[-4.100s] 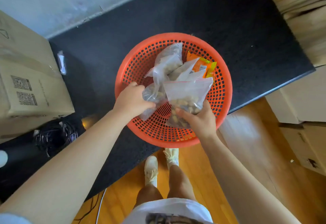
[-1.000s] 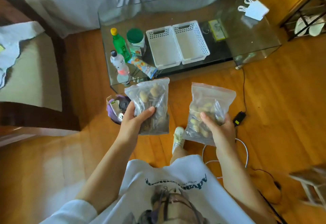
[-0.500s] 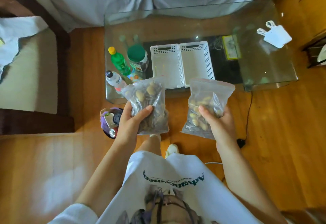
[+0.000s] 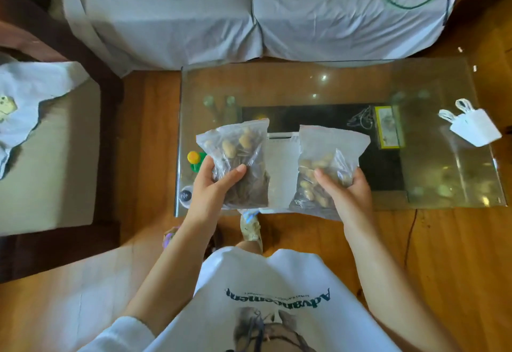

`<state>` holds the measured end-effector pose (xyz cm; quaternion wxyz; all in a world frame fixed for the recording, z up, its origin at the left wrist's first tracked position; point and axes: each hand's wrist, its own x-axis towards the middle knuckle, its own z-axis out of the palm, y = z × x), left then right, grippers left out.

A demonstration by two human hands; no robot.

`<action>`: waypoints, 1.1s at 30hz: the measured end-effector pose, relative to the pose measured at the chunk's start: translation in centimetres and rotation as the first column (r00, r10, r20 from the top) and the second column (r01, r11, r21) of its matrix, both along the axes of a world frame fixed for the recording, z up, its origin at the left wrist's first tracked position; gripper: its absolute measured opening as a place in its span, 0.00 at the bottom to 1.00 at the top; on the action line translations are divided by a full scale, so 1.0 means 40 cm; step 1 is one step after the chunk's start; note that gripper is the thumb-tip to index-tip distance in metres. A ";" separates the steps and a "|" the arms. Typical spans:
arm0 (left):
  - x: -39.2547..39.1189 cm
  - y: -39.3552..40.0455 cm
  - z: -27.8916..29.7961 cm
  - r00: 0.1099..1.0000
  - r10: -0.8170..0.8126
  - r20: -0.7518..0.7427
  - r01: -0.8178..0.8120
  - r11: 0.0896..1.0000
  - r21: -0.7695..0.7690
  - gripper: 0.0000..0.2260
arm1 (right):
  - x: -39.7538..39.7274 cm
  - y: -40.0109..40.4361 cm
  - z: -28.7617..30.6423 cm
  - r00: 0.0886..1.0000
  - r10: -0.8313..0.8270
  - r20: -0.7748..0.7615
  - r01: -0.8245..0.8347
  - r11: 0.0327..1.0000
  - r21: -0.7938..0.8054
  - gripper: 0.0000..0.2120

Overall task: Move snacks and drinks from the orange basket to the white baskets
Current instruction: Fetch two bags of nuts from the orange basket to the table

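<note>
From the head camera we count two clear zip-top plastic bags of snacks, one in each hand, both held up over the near edge of the clear glass-topped table (image 4: 346,83). Our left hand (image 4: 212,188) curls round the lower part of the clear bag of dark strips and pale round pieces (image 4: 241,163), thumb across its front and fingers behind. Our right hand (image 4: 347,192) grips the clear bag of pale tan nuts (image 4: 322,168) the same way, thumb pressed on the front. Between the two bags we see a strip of one white plastic basket (image 4: 281,168) on the table; the bags hide most of it, and we cannot tell from here how many baskets stand there. At the table's left edge we count two bottle tops: one yellow cap on a green bottle (image 4: 195,159) and one dark cap on a white bottle (image 4: 186,194). On the table's right end lies one small white paper bag with loop handles (image 4: 475,127), and one yellow-framed flat card (image 4: 388,127) shows near the middle. Beyond the table stands one sofa under grey-white cloth (image 4: 249,10).
</note>
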<state>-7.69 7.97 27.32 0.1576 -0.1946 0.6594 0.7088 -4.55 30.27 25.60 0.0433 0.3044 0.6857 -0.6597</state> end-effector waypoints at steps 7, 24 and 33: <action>-0.295 0.019 -0.098 0.999 0.012 -0.036 -0.013 0.999 -0.032 0.13 | -0.300 0.012 -0.100 0.998 0.042 0.054 -0.044 0.998 0.040 0.23; -0.670 0.041 -0.726 0.983 -0.010 0.183 0.074 0.934 -0.349 0.22 | -0.683 0.024 -0.703 0.968 0.139 0.210 -0.187 0.955 0.230 0.21; -0.703 0.060 -0.829 0.890 -0.017 0.456 0.232 0.877 -0.420 0.26 | -0.751 0.005 -0.806 0.895 0.227 0.385 -0.297 0.945 0.134 0.20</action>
